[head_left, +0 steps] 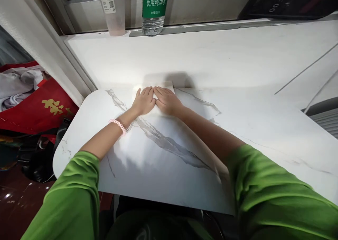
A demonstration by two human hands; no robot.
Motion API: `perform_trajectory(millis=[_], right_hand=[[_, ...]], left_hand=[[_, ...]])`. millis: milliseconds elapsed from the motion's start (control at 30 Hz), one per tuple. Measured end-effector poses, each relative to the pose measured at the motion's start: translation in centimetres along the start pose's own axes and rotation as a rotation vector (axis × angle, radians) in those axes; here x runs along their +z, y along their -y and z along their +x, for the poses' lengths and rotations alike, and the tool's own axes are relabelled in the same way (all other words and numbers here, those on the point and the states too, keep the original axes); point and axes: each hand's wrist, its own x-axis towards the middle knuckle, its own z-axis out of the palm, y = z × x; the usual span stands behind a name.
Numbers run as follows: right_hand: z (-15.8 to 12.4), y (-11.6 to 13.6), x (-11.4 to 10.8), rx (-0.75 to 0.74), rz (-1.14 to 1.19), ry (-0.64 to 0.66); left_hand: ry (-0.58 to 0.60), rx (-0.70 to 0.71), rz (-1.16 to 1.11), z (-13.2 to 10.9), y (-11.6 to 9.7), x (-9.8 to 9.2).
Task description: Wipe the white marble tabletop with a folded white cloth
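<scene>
Both hands lie side by side at the far edge of a white marble-patterned table (pixel 161 176), with thumbs and forefingers meeting or nearly so. My left hand (pixel 144 101) is flat with its fingers stretched out, and a pink coil band (pixel 118 126) circles that wrist. My right hand (pixel 168 101) is likewise flat, fingers extended. Under them is a thin off-white sheet (pixel 170 84), cloth or paper, I cannot tell which. Its far corner shows beyond my right fingertips, against the wall; most of it is covered by the hands.
On the ledge above the white wall (pixel 224 60) stand a water bottle (pixel 153 11) with a green label and a frosted plastic container (pixel 113 13). A dark screen (pixel 287 4) is at the upper right. Left of the table are a red bag (pixel 39 104) and black items (pixel 39 159).
</scene>
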Motion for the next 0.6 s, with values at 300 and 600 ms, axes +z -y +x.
perform_trajectory(millis=[300, 600], right_hand=[[-0.7, -0.1, -0.4, 0.028, -0.007, -0.029], [-16.4, 6.6, -6.2, -0.163, -0.028, -0.034]], left_hand=[[0.018, -0.009, 0.063, 0.1, -0.8, -0.4], [0.061, 0.123, 0.097, -13.5, -10.4, -1.7]])
